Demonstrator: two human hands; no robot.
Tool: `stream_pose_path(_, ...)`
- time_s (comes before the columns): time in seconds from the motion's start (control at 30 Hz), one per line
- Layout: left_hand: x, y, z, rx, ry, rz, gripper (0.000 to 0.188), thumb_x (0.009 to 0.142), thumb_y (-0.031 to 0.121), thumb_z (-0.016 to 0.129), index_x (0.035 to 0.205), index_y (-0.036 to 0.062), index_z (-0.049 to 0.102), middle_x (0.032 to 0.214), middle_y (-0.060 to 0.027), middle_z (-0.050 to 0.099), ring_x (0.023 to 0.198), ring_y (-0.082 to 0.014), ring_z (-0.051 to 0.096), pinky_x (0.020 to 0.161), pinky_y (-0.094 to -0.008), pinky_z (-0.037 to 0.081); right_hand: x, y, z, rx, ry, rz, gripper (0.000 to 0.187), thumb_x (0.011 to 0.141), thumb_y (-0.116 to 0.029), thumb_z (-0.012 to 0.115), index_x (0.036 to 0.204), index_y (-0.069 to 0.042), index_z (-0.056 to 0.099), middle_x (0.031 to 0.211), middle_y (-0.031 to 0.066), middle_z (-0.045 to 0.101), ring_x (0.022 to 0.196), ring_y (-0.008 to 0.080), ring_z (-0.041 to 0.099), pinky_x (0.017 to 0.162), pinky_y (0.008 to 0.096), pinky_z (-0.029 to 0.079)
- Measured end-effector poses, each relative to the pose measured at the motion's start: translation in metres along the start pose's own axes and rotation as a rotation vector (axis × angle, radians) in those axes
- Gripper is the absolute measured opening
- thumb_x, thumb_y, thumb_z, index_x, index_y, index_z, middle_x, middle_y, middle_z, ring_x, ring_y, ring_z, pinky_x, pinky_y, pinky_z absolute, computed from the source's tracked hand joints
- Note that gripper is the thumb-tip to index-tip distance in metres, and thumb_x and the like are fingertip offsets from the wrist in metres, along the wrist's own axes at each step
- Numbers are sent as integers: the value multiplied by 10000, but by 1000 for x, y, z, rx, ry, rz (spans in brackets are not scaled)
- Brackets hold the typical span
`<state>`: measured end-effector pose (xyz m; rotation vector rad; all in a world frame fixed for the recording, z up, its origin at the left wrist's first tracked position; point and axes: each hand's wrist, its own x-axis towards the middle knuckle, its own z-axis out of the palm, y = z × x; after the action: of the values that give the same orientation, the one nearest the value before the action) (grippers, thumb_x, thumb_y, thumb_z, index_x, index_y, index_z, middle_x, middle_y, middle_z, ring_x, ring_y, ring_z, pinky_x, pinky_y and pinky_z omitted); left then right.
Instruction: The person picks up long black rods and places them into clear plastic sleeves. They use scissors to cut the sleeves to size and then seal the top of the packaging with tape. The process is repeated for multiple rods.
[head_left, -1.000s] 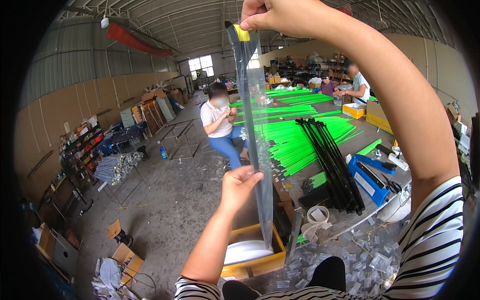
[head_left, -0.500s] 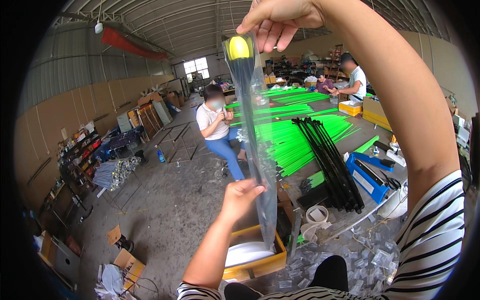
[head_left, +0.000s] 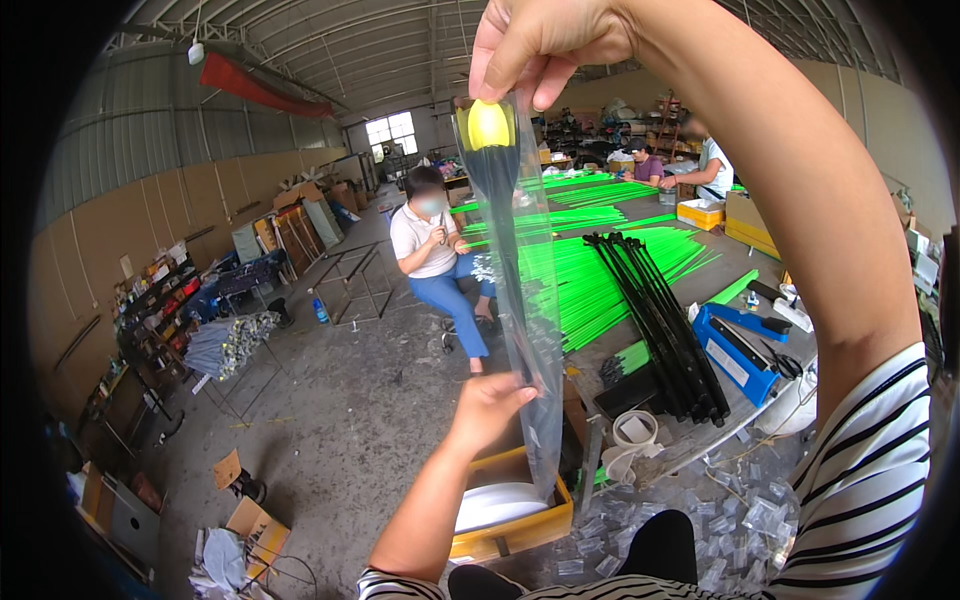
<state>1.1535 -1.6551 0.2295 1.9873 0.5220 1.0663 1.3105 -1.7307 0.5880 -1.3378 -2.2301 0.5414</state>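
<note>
A long, narrow clear plastic sleeve (head_left: 543, 320) hangs upright in front of me. Inside it is a slender dark rod-like piece (head_left: 496, 185) that widens near the top into a rounded bright yellow end (head_left: 489, 126). High up, my right hand (head_left: 545, 45) pinches the sleeve's upper edge just above the yellow end. Lower down, my left hand (head_left: 487, 412) grips the sleeve between thumb and fingers. Its bottom end hangs over a yellow box (head_left: 510, 540) holding white, flat-looking material (head_left: 495, 505).
To the right, a table carries bundles of green strips (head_left: 610, 285), several black wrapped rods (head_left: 660, 330), a blue sealer-like device (head_left: 735, 350) and scissors (head_left: 783, 362). One person (head_left: 435, 235) sits beyond my left hand; others work farther back. Plastic pieces (head_left: 720, 525) litter the lower right.
My right hand has come down slightly, lowering the yellow end within the sleeve's hanging line. My left hand has shifted a little down and right, still gripping the sleeve.
</note>
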Motion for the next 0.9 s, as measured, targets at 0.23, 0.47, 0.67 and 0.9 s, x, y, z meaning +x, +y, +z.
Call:
stream_pose_path(0.23,-1,-6,3,26,16,-4,94,801,23,586,847,-33,646,808,-53,645,747,-85,566,686,-225,453,-7,-2,2,-30,47,50,166,737,-133,665,827,4,633,741,119,632,650,172,622,569,257,532)
stream_pose_path(0.47,-4,-5,10,-56,93,-25,96,787,33,608,848,-30,648,787,-54,651,726,-77,568,659,-216,451,-6,-4,7,-169,-9,75,153,742,-144,645,806,-6,628,743,104,630,678,161,620,571,252,519)
stream_pose_path(0.67,-6,-3,14,-35,111,-17,89,776,49,628,818,-27,649,737,-44,646,681,-58,549,610,-201,435,-16,-11,16,-237,38,30,95,731,-72,634,807,-14,632,734,88,629,644,152,599,568,243,504)
stream_pose_path(0.9,-7,3,17,-19,96,-21,80,780,49,625,788,-29,643,728,-37,642,667,-48,532,594,-196,424,-15,-13,21,-303,75,2,104,707,-1,630,810,-11,636,690,67,624,596,151,580,533,256,480)
